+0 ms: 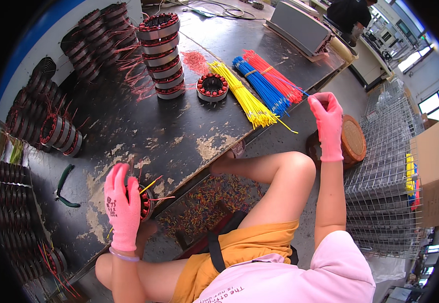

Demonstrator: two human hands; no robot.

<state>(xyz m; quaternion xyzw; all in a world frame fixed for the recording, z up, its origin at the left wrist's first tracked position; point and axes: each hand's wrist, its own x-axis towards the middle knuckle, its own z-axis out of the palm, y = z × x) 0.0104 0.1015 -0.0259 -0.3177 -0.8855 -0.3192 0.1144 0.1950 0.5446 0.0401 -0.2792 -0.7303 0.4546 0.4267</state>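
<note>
My left hand (122,202), in a pink glove, grips a motor stator (148,206) near the front edge of the table. Yellow and reddish wires stick out of this stator, and the hand covers much of it. Out to the right, my gloved right hand (327,123) pinches the end of a thin blue wire (304,92) that reaches back over the wire bundles. On the table lie a yellow wire bundle (239,93), a blue wire bundle (261,85) and a red wire bundle (274,76), side by side. Left of them sits a single stator (212,87) with red windings.
A tall stator stack (163,60) stands at the back, with more stacks (86,50) along the left. A dark green tool (64,184) lies on the worn black table (128,136). Right are a round stool (353,139), a wire cage (381,187) and a cardboard box (434,171).
</note>
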